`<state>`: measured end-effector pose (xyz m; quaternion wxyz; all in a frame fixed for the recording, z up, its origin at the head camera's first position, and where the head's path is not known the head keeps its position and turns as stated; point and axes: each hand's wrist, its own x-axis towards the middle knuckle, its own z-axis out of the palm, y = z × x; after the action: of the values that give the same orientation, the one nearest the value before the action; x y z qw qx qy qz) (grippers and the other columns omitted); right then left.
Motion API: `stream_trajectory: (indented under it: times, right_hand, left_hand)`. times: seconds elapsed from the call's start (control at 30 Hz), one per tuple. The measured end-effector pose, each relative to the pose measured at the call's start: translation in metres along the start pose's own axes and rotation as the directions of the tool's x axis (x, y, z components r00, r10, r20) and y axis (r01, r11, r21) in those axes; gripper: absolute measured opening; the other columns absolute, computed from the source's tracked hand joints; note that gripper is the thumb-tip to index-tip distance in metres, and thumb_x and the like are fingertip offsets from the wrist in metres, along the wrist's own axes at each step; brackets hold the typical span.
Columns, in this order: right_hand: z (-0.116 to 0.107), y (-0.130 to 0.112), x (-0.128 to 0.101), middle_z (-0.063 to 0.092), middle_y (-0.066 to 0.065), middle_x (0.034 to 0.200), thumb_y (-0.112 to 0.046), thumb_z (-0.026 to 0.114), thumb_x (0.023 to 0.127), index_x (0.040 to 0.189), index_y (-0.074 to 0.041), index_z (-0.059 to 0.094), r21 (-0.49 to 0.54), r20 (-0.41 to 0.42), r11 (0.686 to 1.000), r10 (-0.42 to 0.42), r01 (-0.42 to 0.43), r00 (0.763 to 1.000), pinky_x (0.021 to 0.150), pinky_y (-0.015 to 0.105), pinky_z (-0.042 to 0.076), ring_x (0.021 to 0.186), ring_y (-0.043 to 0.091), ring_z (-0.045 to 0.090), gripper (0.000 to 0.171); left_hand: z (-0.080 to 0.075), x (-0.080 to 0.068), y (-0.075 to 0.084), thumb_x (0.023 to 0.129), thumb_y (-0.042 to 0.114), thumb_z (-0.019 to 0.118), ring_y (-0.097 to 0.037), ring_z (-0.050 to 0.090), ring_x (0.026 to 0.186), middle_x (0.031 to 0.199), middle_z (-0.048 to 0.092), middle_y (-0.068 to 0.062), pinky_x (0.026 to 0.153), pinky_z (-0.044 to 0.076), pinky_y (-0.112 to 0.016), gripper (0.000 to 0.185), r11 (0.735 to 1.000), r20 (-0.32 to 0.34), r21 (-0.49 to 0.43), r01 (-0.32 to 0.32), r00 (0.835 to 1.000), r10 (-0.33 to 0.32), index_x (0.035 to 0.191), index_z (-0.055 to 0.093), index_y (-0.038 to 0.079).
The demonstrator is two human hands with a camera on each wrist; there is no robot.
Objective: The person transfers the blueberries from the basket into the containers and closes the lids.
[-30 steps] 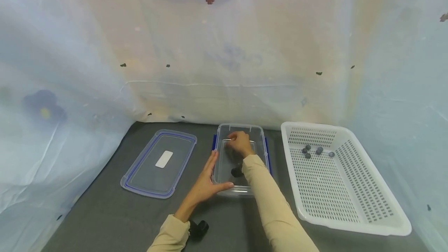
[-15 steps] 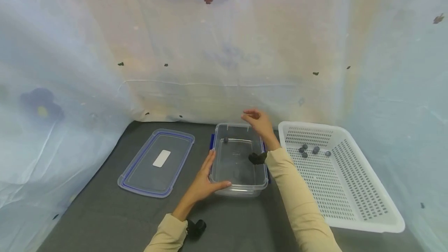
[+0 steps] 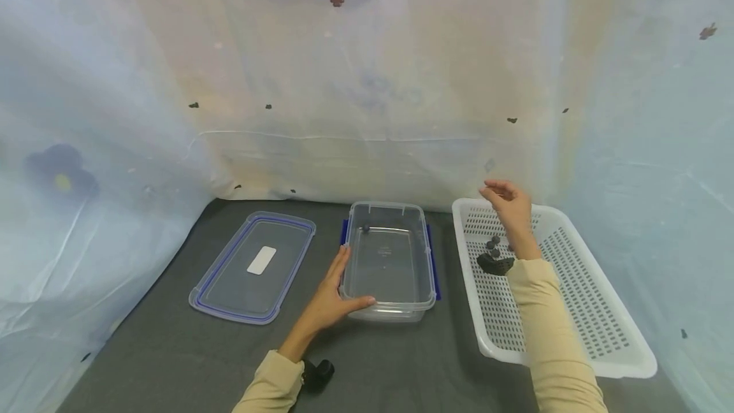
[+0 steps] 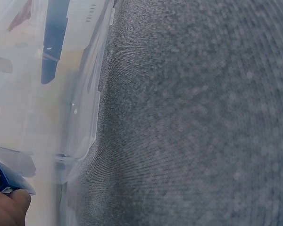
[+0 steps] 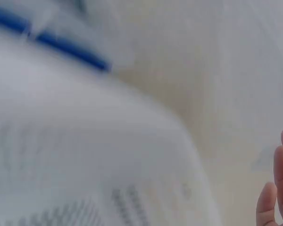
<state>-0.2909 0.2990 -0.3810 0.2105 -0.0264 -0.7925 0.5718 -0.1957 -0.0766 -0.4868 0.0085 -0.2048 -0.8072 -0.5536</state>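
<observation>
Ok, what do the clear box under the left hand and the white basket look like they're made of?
The clear box looks like glossy transparent hard plastic: the grey mat shows through its walls, and blue clips sit on its sides. The white basket looks like opaque moulded plastic, given its regular perforated grid and smooth thick rim.

Makeshift recording booth: floral sheets (image 3: 367, 81) curtain a grey-clothed table (image 3: 172, 349).

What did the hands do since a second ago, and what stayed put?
The right hand lifted out of the clear box and swung right; it now hovers over the far end of the white basket, fingers curled as if pinching something too small to see. One small dark piece is left in the box. The left hand kept holding the box's near left corner. The lid and the basket's dark pieces stayed put.
</observation>
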Motion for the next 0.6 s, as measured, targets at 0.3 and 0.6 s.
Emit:
stream_trajectory:
  times: [0.3,0.6]
  right_hand:
    - [-0.037,0.051,-0.014,0.065,-0.002,0.094,-0.022,0.068,0.092,0.118,0.006,0.064,-0.176,-0.061,0.973,0.14,-0.149,0.988,0.073,0.023,0.041,0.083,0.005,0.053,0.039]
    - [-0.046,0.09,-0.026,0.067,0.022,0.108,-0.023,0.074,0.087,0.11,0.007,0.066,-0.419,0.128,0.897,0.207,-0.137,0.97,0.081,0.042,0.044,0.098,0.033,0.059,0.039]
  left_hand:
    - [-0.002,0.001,0.0,0.072,0.034,0.087,-0.033,0.011,0.144,0.161,0.009,-0.013,0.11,0.015,-0.059,0.112,1.0,-0.015,0.023,-0.002,1.0,0.002,0.156,0.018,0.008]
    - [-0.003,0.0,0.001,0.073,0.034,0.086,-0.032,0.01,0.144,0.161,0.007,-0.012,0.11,0.015,-0.059,0.111,1.0,0.003,0.016,0.008,1.0,-0.008,0.156,0.016,0.01]
